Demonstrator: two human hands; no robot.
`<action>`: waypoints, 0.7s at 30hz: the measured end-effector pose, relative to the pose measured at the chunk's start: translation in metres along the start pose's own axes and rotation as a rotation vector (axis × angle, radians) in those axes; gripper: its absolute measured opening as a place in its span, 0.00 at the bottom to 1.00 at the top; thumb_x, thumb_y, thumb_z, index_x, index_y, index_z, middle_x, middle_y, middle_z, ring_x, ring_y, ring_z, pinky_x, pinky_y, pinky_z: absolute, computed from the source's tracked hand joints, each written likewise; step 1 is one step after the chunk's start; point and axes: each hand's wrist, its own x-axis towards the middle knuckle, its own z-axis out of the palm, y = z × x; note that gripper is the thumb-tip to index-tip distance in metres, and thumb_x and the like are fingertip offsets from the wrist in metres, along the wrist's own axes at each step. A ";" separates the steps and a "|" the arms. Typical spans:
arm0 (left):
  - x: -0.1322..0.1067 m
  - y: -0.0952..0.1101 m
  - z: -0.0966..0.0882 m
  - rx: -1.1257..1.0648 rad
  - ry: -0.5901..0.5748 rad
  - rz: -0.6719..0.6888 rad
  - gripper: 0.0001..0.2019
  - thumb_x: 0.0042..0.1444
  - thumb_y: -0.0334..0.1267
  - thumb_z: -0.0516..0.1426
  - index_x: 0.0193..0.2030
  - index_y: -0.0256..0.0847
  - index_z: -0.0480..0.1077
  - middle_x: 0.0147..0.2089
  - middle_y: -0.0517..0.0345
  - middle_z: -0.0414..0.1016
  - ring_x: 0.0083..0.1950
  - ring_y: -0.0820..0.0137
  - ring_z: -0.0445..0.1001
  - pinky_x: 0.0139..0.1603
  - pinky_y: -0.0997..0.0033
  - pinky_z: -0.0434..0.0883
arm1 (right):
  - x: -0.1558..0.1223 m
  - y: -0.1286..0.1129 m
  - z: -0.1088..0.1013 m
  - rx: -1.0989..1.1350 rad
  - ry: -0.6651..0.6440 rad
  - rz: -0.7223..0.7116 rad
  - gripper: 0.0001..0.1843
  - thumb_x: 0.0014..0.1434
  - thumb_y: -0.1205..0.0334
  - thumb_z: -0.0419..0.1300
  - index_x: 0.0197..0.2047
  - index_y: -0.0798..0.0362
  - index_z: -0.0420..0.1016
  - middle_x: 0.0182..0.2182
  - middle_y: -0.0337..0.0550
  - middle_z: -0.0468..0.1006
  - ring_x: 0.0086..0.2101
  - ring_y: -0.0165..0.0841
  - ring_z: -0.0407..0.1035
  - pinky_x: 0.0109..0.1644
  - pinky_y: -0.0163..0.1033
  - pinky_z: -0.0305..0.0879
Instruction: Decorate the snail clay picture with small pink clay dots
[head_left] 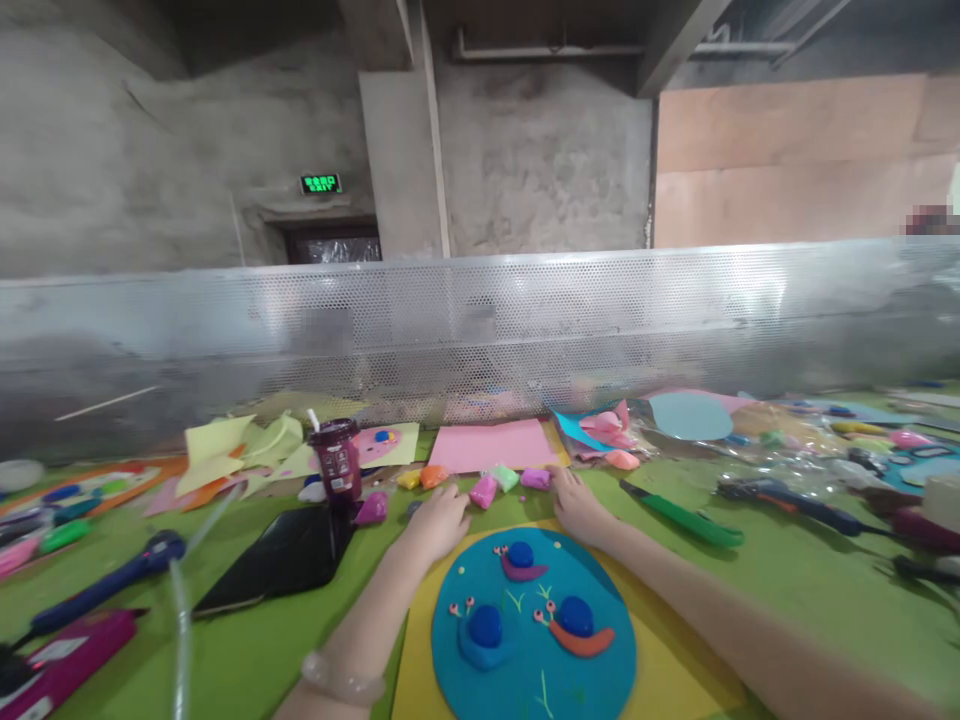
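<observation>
Pink clay packet and purple clay packet, mid-frame, between left hand and right hand: apparently a selecting step calling for a light pinch, finger closure indeterminable.

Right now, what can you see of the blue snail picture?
The picture looks like card or foam, lying flat on a yellow sheet, its near edge out of frame. On it are three clay-like snails with blue shells and pink eyes; their bodies are purple, orange and blue. Thin green strands and pale dots lie around them.
</observation>
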 end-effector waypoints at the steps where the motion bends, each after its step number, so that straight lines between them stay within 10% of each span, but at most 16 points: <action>1: 0.000 -0.002 -0.002 -0.014 -0.008 -0.005 0.12 0.59 0.40 0.53 0.48 0.39 0.66 0.50 0.51 0.69 0.47 0.65 0.70 0.47 0.57 0.70 | 0.000 -0.001 -0.001 0.000 -0.002 0.003 0.15 0.63 0.60 0.56 0.53 0.55 0.64 0.50 0.48 0.66 0.45 0.39 0.66 0.46 0.49 0.66; 12: -0.002 -0.031 -0.009 -0.149 0.033 -0.134 0.13 0.59 0.40 0.53 0.48 0.37 0.66 0.47 0.52 0.70 0.43 0.67 0.72 0.42 0.60 0.72 | 0.000 -0.001 -0.004 -0.001 -0.043 0.034 0.16 0.63 0.59 0.56 0.53 0.55 0.64 0.50 0.48 0.66 0.45 0.40 0.65 0.47 0.50 0.65; 21: -0.011 -0.050 -0.030 -0.171 0.572 -0.562 0.15 0.60 0.40 0.53 0.52 0.38 0.63 0.49 0.51 0.69 0.44 0.65 0.72 0.43 0.58 0.71 | 0.003 0.002 0.001 -0.005 -0.066 0.019 0.15 0.63 0.59 0.56 0.52 0.55 0.65 0.50 0.47 0.66 0.45 0.40 0.65 0.47 0.50 0.65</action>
